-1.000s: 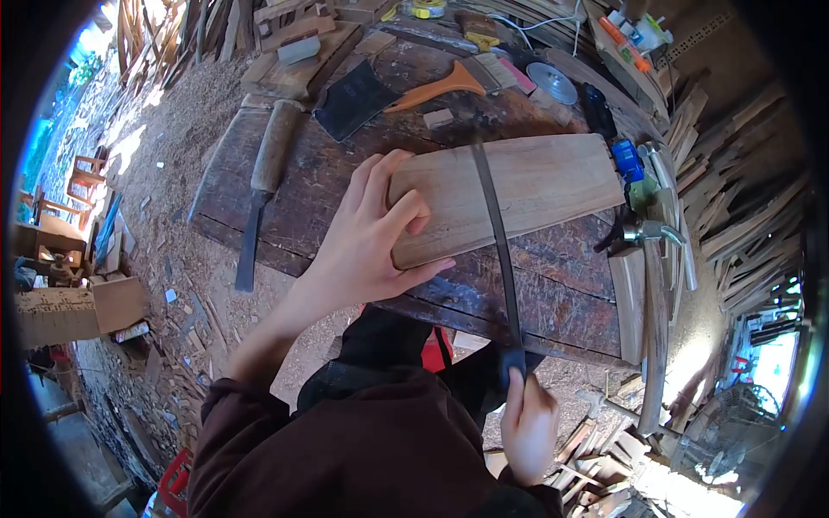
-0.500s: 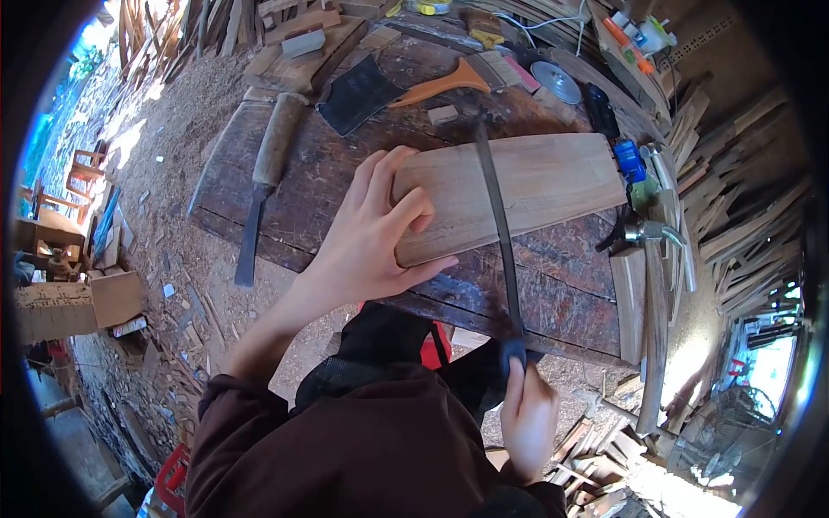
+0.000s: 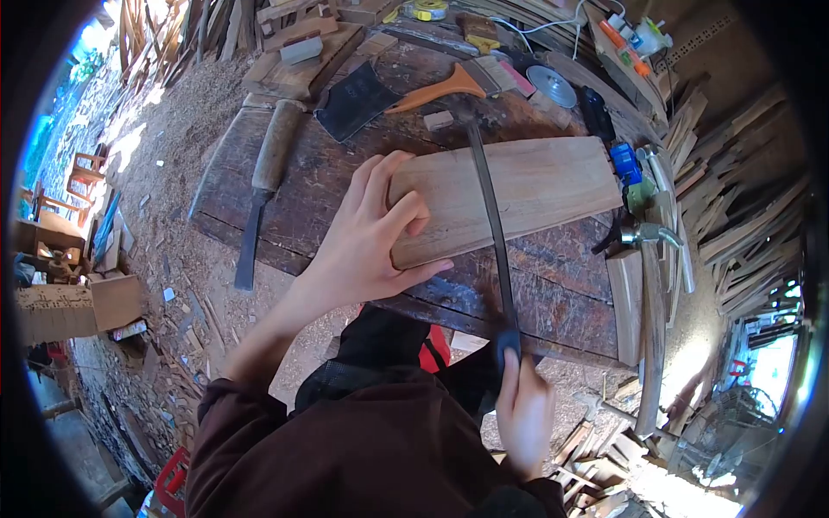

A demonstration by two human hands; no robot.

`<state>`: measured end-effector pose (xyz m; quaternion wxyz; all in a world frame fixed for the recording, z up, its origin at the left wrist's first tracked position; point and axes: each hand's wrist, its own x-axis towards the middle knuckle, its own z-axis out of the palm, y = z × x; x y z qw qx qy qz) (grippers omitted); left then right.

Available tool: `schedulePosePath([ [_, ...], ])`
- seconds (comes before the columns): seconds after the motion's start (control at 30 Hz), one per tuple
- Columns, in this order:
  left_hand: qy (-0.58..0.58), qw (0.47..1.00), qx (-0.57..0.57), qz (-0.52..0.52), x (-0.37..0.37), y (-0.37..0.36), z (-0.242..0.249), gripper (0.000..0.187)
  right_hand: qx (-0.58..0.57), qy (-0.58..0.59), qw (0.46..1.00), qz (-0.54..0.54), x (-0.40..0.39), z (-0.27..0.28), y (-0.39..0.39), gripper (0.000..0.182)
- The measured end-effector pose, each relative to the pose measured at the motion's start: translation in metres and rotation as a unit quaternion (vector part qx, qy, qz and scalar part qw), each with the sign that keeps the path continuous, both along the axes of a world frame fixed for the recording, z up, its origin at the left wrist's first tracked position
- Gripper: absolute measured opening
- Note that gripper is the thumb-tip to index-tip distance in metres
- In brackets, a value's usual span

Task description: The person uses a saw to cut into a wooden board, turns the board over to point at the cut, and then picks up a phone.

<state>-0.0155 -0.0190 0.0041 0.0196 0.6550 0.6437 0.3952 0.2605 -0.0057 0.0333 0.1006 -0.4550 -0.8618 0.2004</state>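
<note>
A flat wooden board point(image 3: 553, 177) lies on the worn wooden bench. My left hand point(image 3: 371, 224) is closed around its left end, with fingers on the upper edge and thumb along the lower edge. Across the middle of the board rests a long, narrow dark file point(image 3: 490, 203), its far tip past the upper edge. My right hand point(image 3: 525, 414), slightly blurred, is wrapped round the file's dark blue handle point(image 3: 508, 344) by the bench's near edge. Above the board sits a small wood block point(image 3: 439, 120).
Left on the bench lies a wooden-handled chisel point(image 3: 263, 186). A dark broad blade point(image 3: 354, 99), an orange-handled brush point(image 3: 445, 89), a metal disc point(image 3: 551, 85) and a tape measure point(image 3: 426, 9) lie further back. A hammer point(image 3: 648, 233) is at the right edge, beside stacked wood strips point(image 3: 747, 194).
The file and my right hand have shifted slightly forward, away from my body. My left hand keeps its grip on the board. The whole view has drifted a little.
</note>
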Motion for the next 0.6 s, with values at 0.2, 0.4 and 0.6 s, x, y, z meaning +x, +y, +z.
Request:
schedulePosePath([
  [0.2, -0.006, 1.000, -0.008, -0.009, 0.002, -0.001, -0.003, 0.049, 0.008, -0.014, 1.000, -0.003, 0.035, -0.003, -0.028, 0.019],
  [0.4, 0.018, 1.000, 0.006, -0.008, 0.000, 0.000, -0.001, 0.047, 0.046, 0.009, 0.999, 0.017, -0.035, 0.006, 0.028, 0.021],
  [0.6, -0.003, 1.000, -0.008, 0.006, 0.004, -0.003, 0.000, 0.049, -0.047, 0.011, 0.999, -0.013, 0.029, -0.008, -0.009, 0.020],
])
